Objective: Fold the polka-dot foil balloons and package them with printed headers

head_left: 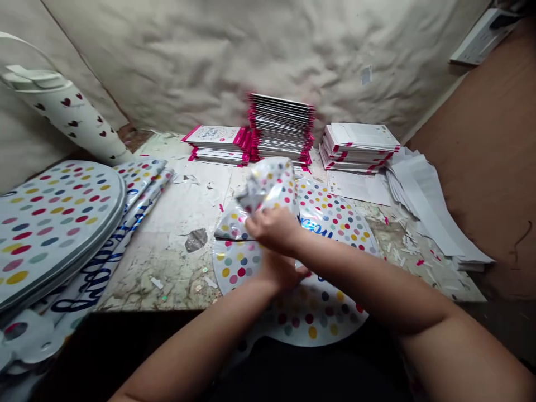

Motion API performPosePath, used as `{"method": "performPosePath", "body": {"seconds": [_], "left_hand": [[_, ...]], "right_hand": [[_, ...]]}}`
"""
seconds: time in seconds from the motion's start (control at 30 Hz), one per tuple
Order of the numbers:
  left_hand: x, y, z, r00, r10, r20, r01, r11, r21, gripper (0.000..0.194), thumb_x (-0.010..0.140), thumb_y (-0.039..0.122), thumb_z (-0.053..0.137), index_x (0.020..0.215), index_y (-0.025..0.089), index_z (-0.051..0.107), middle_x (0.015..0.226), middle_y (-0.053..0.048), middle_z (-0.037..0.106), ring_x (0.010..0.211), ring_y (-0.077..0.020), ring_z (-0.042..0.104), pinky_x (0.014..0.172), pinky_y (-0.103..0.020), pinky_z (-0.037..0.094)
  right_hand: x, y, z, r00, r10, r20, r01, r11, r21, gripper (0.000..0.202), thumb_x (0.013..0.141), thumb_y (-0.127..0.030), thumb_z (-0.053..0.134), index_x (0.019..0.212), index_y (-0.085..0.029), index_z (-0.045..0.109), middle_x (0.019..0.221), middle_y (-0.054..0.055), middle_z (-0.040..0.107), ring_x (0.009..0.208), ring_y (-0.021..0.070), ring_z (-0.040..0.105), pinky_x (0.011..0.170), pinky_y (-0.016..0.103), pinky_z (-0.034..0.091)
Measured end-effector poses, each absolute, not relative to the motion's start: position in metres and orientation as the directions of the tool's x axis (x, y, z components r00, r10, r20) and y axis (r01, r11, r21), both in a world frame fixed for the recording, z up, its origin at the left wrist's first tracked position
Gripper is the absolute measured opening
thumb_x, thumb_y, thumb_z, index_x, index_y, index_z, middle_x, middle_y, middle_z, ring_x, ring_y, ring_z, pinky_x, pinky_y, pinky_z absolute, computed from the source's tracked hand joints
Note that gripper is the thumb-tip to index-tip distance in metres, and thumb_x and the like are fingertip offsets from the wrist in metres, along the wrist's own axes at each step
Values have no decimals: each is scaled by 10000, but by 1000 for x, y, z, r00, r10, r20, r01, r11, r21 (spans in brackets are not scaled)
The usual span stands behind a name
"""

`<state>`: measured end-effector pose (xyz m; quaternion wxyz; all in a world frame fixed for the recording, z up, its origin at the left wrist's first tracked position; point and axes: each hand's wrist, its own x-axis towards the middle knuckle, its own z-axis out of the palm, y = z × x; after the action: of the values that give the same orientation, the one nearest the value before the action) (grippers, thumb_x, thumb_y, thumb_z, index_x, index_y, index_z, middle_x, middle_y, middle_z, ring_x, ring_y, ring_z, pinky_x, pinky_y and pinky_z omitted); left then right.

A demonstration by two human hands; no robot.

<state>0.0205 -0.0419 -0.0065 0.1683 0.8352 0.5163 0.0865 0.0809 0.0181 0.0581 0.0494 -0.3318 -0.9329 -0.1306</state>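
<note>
A flat round foil balloon (312, 332), white with coloured dots and blue lettering, lies at the front edge of the table. Part of it is folded up and over at its far left side, blurred by motion. My right hand (274, 228) is closed on this raised fold. Below and partly behind my right wrist, my left hand (281, 271) rests on the balloon with its thumb stretched out to the right. The other fingers of that hand are mostly hidden.
Flat dotted balloons (62, 223) are piled at the left, beside a white tumbler with hearts (79, 117). Stacks of pink-edged packets (281, 131) and white packets (360, 145) stand at the back. White paper sheets (435, 206) lie at the right, near paper scraps.
</note>
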Motion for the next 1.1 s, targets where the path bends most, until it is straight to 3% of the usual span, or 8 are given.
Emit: {"method": "performPosePath", "body": {"seconds": [0.1, 0.27, 0.43, 0.57, 0.77, 0.87, 0.97, 1.1], "left_hand": [[-3, -58, 2, 471, 882, -31, 823, -426, 374, 520, 801, 433, 513, 1225, 131, 517, 1202, -177, 561, 1103, -379, 500, 930, -488, 392], [-69, -77, 3, 557, 793, 247, 698, -609, 377, 256, 888, 275, 433, 1034, 156, 607, 1004, -94, 651, 905, -208, 595, 817, -340, 484], [-124, -43, -5, 522, 754, 399, 806, -589, 59, 351, 841, 92, 425, 1157, 144, 569, 1184, -115, 596, 1077, -253, 519, 901, -419, 426], [-139, -7, 6, 573, 754, 321, 816, -561, -137, 189, 828, 149, 476, 842, 151, 664, 794, -88, 673, 781, -234, 584, 736, -402, 452], [-108, -21, 20, 484, 692, 536, 842, -535, -70, 176, 858, 207, 481, 852, 154, 648, 827, -76, 663, 817, -213, 569, 775, -365, 443], [-93, -33, 2, 533, 765, 360, 814, -580, 27, 285, 876, 326, 467, 1020, 146, 635, 1081, -126, 626, 1035, -254, 538, 891, -391, 423], [-90, -32, -15, 441, 889, 120, 891, -450, 63, 628, 838, 541, 443, 1335, 159, 426, 1402, -174, 371, 1288, -371, 309, 987, -516, 333], [-92, -24, -19, 379, 924, -45, 920, -371, 124, 707, 830, 607, 391, 1399, 192, 323, 1475, -160, 230, 1342, -403, 161, 1021, -567, 256]], "right_hand": [[49, 22, 33, -839, 542, -48, 538, 839, 77, 362, 856, -104, 382, 1158, -204, 554, 839, 91, 656, 669, 178, 600, 557, 283, 424], [68, 20, 0, -731, 681, -38, 673, 712, -201, 731, 803, -162, 467, 1440, -127, 109, 1068, 145, 631, 924, 236, 608, 720, 329, 474], [78, 18, -13, -759, 650, 42, 576, 700, -423, 629, 793, -102, 424, 1397, -131, 252, 1332, 133, 476, 1189, 192, 474, 959, 323, 394], [70, 17, -11, -663, 737, 134, 626, 643, -440, 586, 779, -310, 548, 1305, -107, 389, 1284, 132, 499, 1154, 212, 477, 958, 316, 397], [50, 19, -19, -484, 863, 148, 804, 505, -314, 187, 797, -163, 484, 920, -130, 620, 963, 117, 632, 923, 214, 560, 796, 304, 446], [69, 36, -4, -445, 883, 147, 820, 468, -329, 204, 809, -116, 454, 846, -154, 651, 872, 84, 667, 818, 183, 595, 730, 279, 455], [122, 58, 44, -310, 909, 279, 838, 400, -372, 298, 886, -141, 370, 1030, -141, 631, 911, 75, 684, 780, 152, 610, 714, 275, 467], [199, 57, 115, 15, 571, 821, 795, 491, -356, 243, 878, -263, 509, 993, -126, 674, 876, 72, 703, 811, 159, 633, 725, 276, 485]]}}
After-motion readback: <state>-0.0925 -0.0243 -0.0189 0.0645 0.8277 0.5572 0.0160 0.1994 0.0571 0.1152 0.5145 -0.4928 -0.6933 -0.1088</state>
